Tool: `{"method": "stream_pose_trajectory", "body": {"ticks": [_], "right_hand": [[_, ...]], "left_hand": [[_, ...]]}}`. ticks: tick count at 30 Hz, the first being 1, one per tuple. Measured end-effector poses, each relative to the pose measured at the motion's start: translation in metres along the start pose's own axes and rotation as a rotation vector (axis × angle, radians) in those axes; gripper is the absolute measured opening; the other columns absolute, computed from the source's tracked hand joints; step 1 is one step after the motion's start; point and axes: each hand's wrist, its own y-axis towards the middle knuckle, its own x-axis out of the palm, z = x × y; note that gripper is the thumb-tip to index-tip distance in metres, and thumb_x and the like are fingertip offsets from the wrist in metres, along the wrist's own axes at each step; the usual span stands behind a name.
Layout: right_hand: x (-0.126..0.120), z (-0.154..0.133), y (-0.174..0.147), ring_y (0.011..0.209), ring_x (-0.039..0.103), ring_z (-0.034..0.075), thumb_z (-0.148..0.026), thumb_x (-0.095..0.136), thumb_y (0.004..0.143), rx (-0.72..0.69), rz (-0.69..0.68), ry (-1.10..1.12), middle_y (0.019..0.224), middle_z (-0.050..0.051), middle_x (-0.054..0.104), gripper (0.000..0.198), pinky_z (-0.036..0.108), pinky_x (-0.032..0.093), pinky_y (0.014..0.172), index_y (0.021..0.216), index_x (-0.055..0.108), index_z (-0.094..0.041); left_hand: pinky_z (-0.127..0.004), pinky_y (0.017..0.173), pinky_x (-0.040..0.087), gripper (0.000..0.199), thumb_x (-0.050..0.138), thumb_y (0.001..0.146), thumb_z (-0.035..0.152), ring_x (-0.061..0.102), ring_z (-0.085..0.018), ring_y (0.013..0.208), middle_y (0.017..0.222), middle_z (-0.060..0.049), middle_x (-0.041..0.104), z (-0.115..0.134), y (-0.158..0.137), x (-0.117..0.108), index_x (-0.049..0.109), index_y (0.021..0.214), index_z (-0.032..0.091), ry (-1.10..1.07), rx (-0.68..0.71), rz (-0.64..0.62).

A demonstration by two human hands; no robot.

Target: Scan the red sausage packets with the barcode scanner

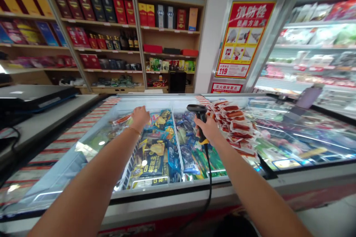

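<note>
My right hand (208, 129) is wrapped round the handle of a black barcode scanner (197, 109), held upright above the freezer's glass top. From the bottom of the grip a black cable (209, 170) hangs down over the freezer's front edge. On the left, my left hand (139, 117) is closed, palm down, at one end of a packaged sausage (121, 119); its fingertips are mostly hidden. Just right of the scanner lies a heap of packaged sausages (236, 124), clear wrappers with reddish-brown sausages inside, piled on the glass.
Under the glass of the chest freezer (167, 189) are bagged ice creams (151, 155), split by a white wire divider (178, 148). A dark flat device (36, 96) stands on the left counter. Stocked shelves (102, 26) line the back; a lit display fridge (319, 52) is at right.
</note>
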Motion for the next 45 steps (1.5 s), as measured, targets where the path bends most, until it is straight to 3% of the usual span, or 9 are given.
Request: {"method": "stream_pose_trajectory", "body": {"ticks": [3, 5, 8, 11, 16, 19, 26, 36, 45], "right_hand": [[0.032, 0.008, 0.001, 0.036, 0.055, 0.012, -0.039, 0.066, 0.077, 0.013, -0.055, 0.008, 0.058, -0.007, 0.056, 0.027, 0.023, 0.044, 0.037, 0.090, 0.054, -0.020], [0.047, 0.016, 0.002, 0.035, 0.055, 0.011, -0.041, 0.066, 0.077, 0.009, -0.087, 0.007, 0.058, -0.007, 0.056, 0.027, 0.023, 0.043, 0.038, 0.090, 0.054, -0.020], [0.063, 0.029, 0.001, 0.035, 0.054, 0.011, -0.043, 0.066, 0.076, 0.018, -0.136, 0.006, 0.059, -0.007, 0.056, 0.030, 0.023, 0.043, 0.038, 0.091, 0.054, -0.020], [0.069, 0.040, -0.003, 0.035, 0.053, 0.011, -0.044, 0.068, 0.072, 0.051, -0.190, -0.005, 0.058, -0.008, 0.055, 0.033, 0.023, 0.043, 0.037, 0.091, 0.054, -0.020], [0.062, 0.048, -0.010, 0.035, 0.053, 0.012, -0.046, 0.068, 0.071, 0.091, -0.230, 0.068, 0.056, -0.008, 0.054, 0.036, 0.024, 0.043, 0.037, 0.091, 0.053, -0.020], [0.056, 0.048, -0.013, 0.035, 0.053, 0.012, -0.045, 0.068, 0.071, 0.091, -0.218, 0.086, 0.056, -0.008, 0.055, 0.036, 0.024, 0.042, 0.038, 0.091, 0.052, -0.020], [0.054, 0.045, -0.019, 0.036, 0.054, 0.012, -0.045, 0.067, 0.073, 0.051, -0.208, 0.032, 0.059, -0.007, 0.056, 0.034, 0.025, 0.044, 0.039, 0.090, 0.050, -0.021], [0.059, 0.031, -0.034, 0.039, 0.056, 0.013, -0.041, 0.064, 0.079, -0.032, -0.325, -0.052, 0.062, -0.007, 0.055, 0.027, 0.026, 0.047, 0.043, 0.094, 0.054, -0.021], [0.063, 0.028, -0.046, 0.042, 0.058, 0.014, -0.043, 0.063, 0.082, -0.050, -0.375, -0.103, 0.063, -0.005, 0.056, 0.026, 0.027, 0.049, 0.046, 0.094, 0.053, -0.022]], "left_hand": [[-0.062, 0.102, 0.035, 0.042, 0.046, 0.096, 0.037, 0.044, -0.044, 0.129, 0.137, -0.025, 0.053, -0.063, 0.003, -0.022, 0.060, 0.126, 0.010, 0.021, -0.123, 0.095], [-0.061, 0.100, 0.035, 0.042, 0.050, 0.094, 0.044, 0.045, -0.045, 0.127, 0.128, -0.023, 0.059, -0.091, 0.004, -0.032, 0.064, 0.115, 0.011, 0.029, -0.168, 0.128], [-0.061, 0.098, 0.034, 0.034, 0.059, 0.088, 0.045, 0.051, -0.046, 0.121, 0.111, -0.022, 0.066, -0.114, -0.001, -0.036, 0.067, 0.098, 0.014, 0.002, -0.151, 0.096], [-0.059, 0.093, 0.040, 0.023, 0.062, 0.085, 0.033, 0.061, -0.041, 0.106, 0.093, -0.017, 0.068, -0.122, -0.010, -0.036, 0.065, 0.096, 0.013, -0.054, -0.107, 0.028], [-0.039, 0.082, 0.048, 0.011, 0.064, 0.076, 0.012, 0.066, -0.028, 0.084, 0.076, -0.007, 0.068, -0.112, -0.020, -0.035, 0.069, 0.084, 0.015, -0.132, 0.035, -0.040], [-0.037, 0.078, 0.049, 0.013, 0.064, 0.074, 0.012, 0.067, -0.026, 0.077, 0.077, -0.008, 0.072, -0.093, -0.021, -0.031, 0.074, 0.081, 0.017, -0.249, 0.103, -0.054], [-0.031, 0.071, 0.055, 0.038, 0.067, 0.069, 0.021, 0.067, -0.020, 0.073, 0.085, -0.005, 0.076, -0.040, -0.040, -0.004, 0.077, 0.106, 0.019, -0.521, 0.191, -0.056], [-0.032, 0.087, 0.057, 0.051, 0.062, 0.067, 0.011, 0.068, -0.020, 0.094, 0.107, -0.005, 0.075, -0.030, -0.057, 0.007, 0.073, 0.116, 0.019, -0.643, 0.318, -0.144], [-0.039, 0.103, 0.051, 0.060, 0.058, 0.071, 0.005, 0.063, -0.024, 0.115, 0.122, -0.008, 0.069, -0.030, -0.057, 0.010, 0.066, 0.128, 0.021, -0.618, 0.366, -0.097]]}}
